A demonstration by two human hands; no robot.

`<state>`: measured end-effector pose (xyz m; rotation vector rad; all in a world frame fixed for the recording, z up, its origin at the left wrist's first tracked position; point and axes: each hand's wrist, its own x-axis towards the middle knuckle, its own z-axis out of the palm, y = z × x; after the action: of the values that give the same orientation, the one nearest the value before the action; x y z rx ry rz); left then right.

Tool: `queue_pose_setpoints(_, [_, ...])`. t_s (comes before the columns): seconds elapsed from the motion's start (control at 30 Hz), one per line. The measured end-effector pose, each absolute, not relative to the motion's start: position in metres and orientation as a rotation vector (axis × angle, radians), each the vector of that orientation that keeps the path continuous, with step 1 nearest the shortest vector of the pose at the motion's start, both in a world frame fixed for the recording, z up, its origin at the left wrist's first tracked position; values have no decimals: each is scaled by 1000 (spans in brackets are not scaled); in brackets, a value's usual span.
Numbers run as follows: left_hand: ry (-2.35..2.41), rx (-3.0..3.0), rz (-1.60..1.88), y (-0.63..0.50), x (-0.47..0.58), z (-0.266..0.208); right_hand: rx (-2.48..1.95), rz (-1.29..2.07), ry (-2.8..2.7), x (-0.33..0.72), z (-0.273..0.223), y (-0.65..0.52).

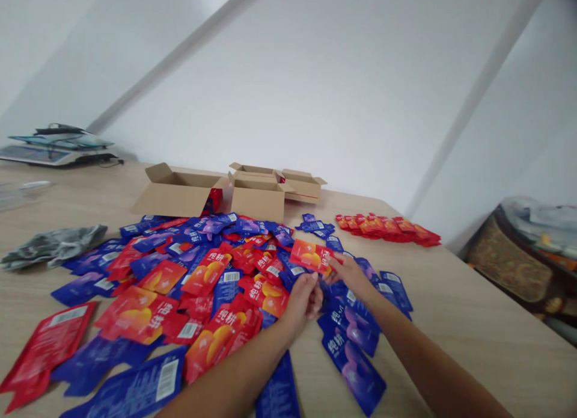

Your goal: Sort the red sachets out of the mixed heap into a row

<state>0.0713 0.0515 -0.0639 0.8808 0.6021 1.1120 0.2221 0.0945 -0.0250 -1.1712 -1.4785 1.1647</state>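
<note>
My right hand is closed on the right end of a red pouch with orange fruit printed on it, held above the pile. Just below that pouch is my left hand, its fingers curled in and the thumb near the pouch's lower edge; what it grips, if anything, I cannot make out. Under and left of both hands spreads a loose heap of flat red pouches and blue pouches. Several blue pouches with purple fruit lie around and below my right forearm.
Open cardboard boxes stand behind the heap, some with red pouches inside. A neat overlapping row of red pouches lies at the back right. At left are a grey cloth and a flat scale. A patterned chair stands beyond the table's right edge.
</note>
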Motion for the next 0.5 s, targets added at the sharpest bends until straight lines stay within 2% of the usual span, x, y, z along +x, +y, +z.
queue_pose_setpoints(0.07, [655, 866, 1190, 51, 69, -59, -1180, 1231, -1518, 227, -33, 71])
queue_pose_setpoints(0.2, [745, 850, 1304, 48, 69, -56, -1225, 1139, -1471, 243, -44, 45])
queue_pose_setpoints(0.4, [647, 964, 1090, 43, 73, -60, -1017, 1089, -1062, 247, -40, 48])
queue_pose_setpoints(0.5, [682, 918, 1142, 44, 72, -61, -1006, 1150, -1089, 231, -50, 50])
